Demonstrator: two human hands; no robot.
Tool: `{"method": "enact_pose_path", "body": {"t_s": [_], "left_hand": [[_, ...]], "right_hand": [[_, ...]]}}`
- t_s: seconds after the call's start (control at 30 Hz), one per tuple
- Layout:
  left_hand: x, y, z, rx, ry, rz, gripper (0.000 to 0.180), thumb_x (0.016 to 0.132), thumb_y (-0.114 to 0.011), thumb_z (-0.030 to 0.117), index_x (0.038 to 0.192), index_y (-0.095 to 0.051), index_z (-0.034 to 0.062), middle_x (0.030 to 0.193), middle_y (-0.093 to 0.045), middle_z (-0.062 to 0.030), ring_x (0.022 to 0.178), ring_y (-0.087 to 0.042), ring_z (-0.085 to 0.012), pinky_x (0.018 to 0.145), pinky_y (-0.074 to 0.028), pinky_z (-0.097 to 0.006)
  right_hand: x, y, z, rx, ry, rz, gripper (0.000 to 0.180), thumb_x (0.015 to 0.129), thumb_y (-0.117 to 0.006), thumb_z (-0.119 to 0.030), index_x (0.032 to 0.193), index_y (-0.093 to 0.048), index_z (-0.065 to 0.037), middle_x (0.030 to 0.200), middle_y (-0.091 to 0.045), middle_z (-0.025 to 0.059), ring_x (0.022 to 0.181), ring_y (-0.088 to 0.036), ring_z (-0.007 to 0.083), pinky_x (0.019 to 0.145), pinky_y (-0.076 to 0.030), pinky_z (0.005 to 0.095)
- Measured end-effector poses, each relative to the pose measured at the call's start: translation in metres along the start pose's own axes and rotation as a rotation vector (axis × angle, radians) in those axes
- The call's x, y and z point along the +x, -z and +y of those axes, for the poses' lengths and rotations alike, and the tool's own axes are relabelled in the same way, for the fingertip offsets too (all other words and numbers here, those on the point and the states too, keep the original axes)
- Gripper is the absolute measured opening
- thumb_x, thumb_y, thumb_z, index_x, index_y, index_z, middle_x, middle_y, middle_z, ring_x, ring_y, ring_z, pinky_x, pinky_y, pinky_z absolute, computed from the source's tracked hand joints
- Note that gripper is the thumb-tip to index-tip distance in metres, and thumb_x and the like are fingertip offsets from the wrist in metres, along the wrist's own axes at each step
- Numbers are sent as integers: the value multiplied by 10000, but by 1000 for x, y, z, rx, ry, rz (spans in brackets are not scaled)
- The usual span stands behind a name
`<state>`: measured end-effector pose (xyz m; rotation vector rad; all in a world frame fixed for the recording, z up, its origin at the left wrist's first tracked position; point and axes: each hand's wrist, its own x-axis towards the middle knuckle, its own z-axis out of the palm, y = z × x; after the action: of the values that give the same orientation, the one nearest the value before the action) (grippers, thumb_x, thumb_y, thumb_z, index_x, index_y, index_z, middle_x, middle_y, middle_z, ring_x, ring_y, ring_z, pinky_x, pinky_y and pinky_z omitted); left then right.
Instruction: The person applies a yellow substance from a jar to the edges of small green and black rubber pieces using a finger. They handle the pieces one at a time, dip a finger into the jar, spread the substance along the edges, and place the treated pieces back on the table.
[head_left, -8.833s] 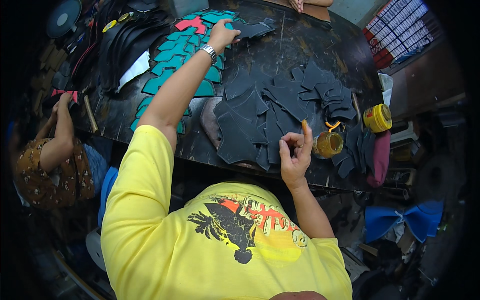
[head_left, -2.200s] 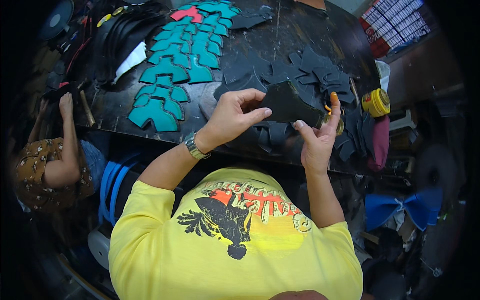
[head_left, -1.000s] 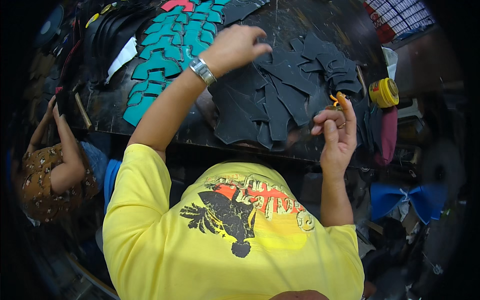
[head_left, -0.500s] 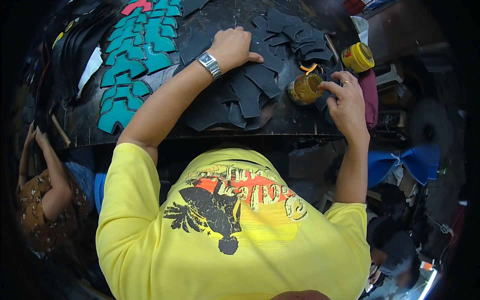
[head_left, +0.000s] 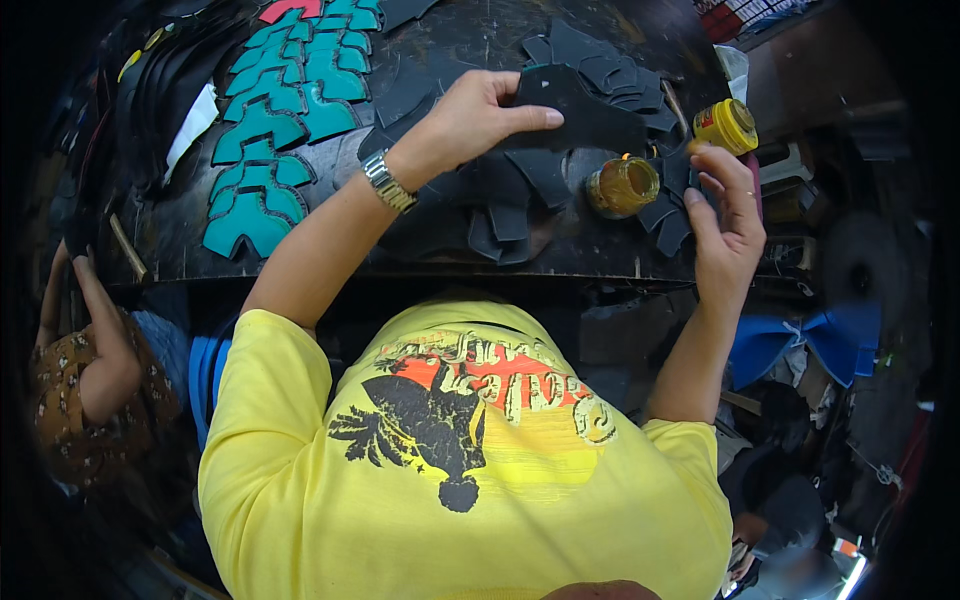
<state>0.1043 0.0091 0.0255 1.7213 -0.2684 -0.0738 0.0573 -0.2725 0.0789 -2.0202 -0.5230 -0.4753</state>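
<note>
My left hand (head_left: 490, 118), with a metal watch on its wrist, pinches a black cut sheet piece (head_left: 585, 108) between thumb and fingers; a thin teal edge shows at its top. The piece is held over a pile of similar black pieces (head_left: 540, 175). My right hand (head_left: 732, 205) hovers right of an open glass jar (head_left: 622, 187) of amber-brown stuff. Its thumb and fingers are bent and apart, and nothing shows clearly between them; the index fingertip is blurred. Black pieces (head_left: 668, 215) lie between jar and hand.
Overlapping rows of teal cut pieces (head_left: 265, 130) cover the table's left part, with a red piece (head_left: 290, 10) at the far end. A yellow tub (head_left: 727, 126) stands at the right edge beside a thin stick (head_left: 676, 105). Another person's arm (head_left: 105, 330) shows at left.
My left hand has lifted a black piece off the pile. My right hand has drawn away from the jar's mouth, to the right. Orange handles behind the jar are now mostly hidden.
</note>
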Motion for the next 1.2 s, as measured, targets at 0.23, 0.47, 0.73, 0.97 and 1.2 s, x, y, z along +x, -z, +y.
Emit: {"method": "enact_pose_path", "body": {"t_s": [0.23,0.47,0.73,0.97,1.2], "left_hand": [[-35,-24,4,-388,111,-256,271,836,-785,100,1062,-693,-18,953,-726,-33,841,-651,-79,805,-530,-238],[-48,-34,-5,-181,43,-59,280,814,-811,176,1008,-712,0,918,-735,-42,808,-648,-87,769,-528,-256],[-52,-31,-14,-584,318,-120,318,971,-654,304,1053,-706,2,940,-726,-43,804,-656,-73,735,-536,-236],[-57,-30,-14,-571,201,-164,267,963,-664,239,1060,-685,-9,981,-714,-38,827,-651,-75,766,-539,-246],[-58,-31,-14,-369,140,-115,237,936,-693,179,1054,-686,-26,942,-718,-31,793,-648,-82,736,-537,-241]], "right_hand": [[-12,-34,-15,509,-300,-141,702,884,-660,49,1509,-354,-43,1107,-641,108,886,-618,95,739,-529,217],[-21,-50,-19,540,-346,-165,690,871,-643,71,1494,-368,-34,1165,-642,151,847,-618,81,592,-527,183],[-25,-55,-9,666,-443,-170,714,851,-644,86,1494,-361,-42,1189,-626,162,810,-623,90,556,-539,198],[-29,-59,-6,689,-478,-136,707,844,-640,96,1483,-373,-46,1163,-628,144,813,-631,96,540,-541,205],[-33,-61,-3,705,-512,-156,706,843,-619,110,1485,-369,-44,1191,-617,143,827,-638,101,539,-540,202]]}}
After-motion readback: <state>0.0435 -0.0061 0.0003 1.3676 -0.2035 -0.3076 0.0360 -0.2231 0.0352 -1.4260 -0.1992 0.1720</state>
